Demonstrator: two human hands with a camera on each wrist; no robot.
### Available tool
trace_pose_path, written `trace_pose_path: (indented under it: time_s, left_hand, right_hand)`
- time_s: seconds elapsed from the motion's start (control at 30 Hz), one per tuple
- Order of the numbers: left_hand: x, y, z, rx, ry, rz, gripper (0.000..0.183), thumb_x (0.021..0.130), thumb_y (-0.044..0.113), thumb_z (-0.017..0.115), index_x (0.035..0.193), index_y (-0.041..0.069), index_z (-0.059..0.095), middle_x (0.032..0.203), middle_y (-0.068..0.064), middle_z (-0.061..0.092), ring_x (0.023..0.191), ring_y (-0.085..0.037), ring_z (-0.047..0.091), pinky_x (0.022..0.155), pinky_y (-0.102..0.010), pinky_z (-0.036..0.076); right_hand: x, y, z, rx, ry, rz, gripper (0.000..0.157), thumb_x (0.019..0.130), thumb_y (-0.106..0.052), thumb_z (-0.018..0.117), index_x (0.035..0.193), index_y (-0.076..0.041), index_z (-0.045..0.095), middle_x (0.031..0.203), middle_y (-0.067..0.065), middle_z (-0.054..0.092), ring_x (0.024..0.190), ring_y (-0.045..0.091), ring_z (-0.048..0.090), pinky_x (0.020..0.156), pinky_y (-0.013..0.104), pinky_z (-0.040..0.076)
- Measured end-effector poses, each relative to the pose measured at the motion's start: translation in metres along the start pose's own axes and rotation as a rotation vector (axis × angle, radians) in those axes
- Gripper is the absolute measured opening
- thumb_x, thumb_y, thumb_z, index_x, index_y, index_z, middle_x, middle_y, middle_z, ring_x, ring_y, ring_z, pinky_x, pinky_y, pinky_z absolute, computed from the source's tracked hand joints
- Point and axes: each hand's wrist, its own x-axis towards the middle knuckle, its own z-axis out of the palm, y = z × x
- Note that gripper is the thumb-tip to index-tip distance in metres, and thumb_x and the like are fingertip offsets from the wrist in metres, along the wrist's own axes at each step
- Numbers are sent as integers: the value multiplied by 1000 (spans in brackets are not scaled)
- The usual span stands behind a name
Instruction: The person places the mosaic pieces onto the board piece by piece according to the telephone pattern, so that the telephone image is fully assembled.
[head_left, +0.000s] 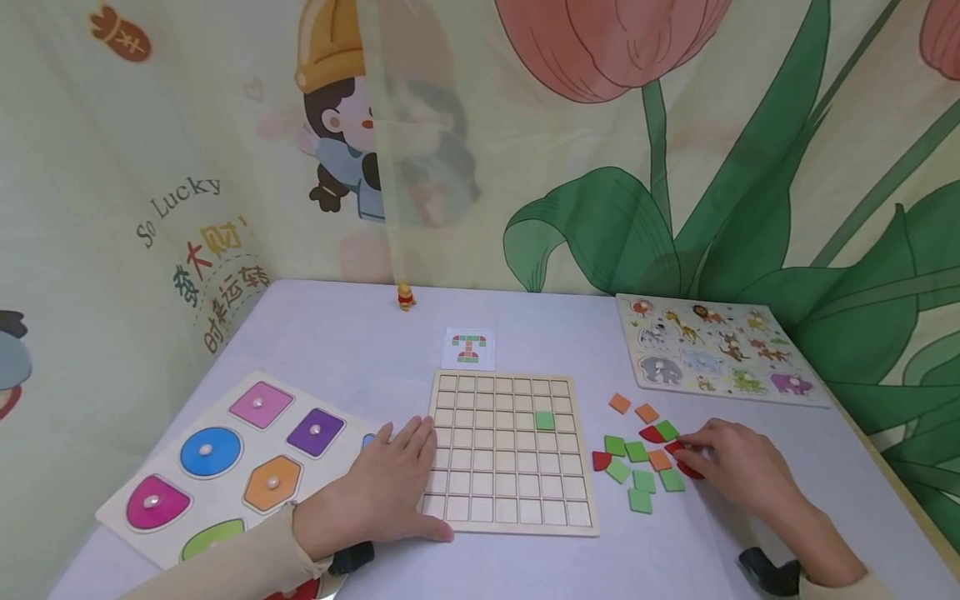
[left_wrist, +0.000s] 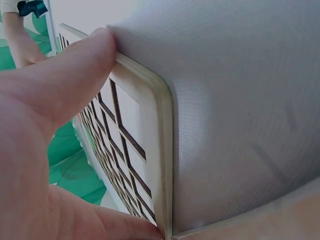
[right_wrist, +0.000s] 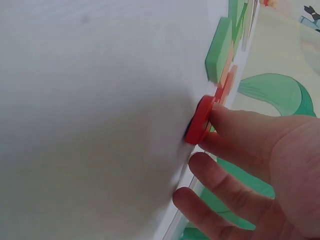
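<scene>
- My cream sleeve [head_left: 240, 554] blocks part of the white knobbed-shape board [head_left: 217, 496].
- Loose green square tiles [head_left: 637, 452] crowd my right hand [head_left: 738, 471], fingertips pinching a flat red piece [head_left: 673, 447].
- Left of these, pale wooden grid board [head_left: 510, 528]: one seated green square [head_left: 544, 421]; my left hand [head_left: 386, 487], fingers straight, on its edge.

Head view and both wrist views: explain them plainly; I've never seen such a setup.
There is no machine: a person works with two bare hands. The head view comes from a head-worn camera, looking forward and down; each wrist view comes from a camera on that wrist. On the white table lie a grid board holding one green tile, a pattern card behind it, loose pieces to its right, a shape puzzle and an animal puzzle. The left hand rests at the board's left edge. The right hand has fingers touching a red piece; whether they grip it, I cannot tell.
</scene>
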Motion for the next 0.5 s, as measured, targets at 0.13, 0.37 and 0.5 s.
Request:
trace_pose_path:
  time_s: [0.13, 0.37, 0.5]
  left_hand:
    - [-1, 0, 0, 7, 2, 2, 123, 75, 85, 64, 156, -4, 37, 167, -20, 31, 156, -36, 30, 122, -59, 30]
    - [-1, 1, -1, 11, -2, 3, 123, 75, 85, 64, 156, -4, 36, 167, -20, 31, 157, -36, 29, 123, -59, 30]
    - [0, 1, -1, 5, -7, 2, 123, 75, 85, 64, 156, -4, 36, 168, -20, 30, 157, -36, 29, 123, -59, 29]
  right_hand:
    - [4, -4, 0, -12, -22, -27, 31, 82, -15, 85, 110, -2, 80, 86, 2, 67, 75, 17, 53, 63, 29, 44]
    - [4, -8, -1, -55, -9, -78, 32, 80, -6, 85, 112, -6, 80, 89, 5, 68, 76, 16, 55, 64, 29, 47]
    - [3, -10, -3, -73, 36, -66, 29, 83, -13, 84, 111, -4, 80, 90, 8, 71, 75, 18, 58, 63, 32, 50]
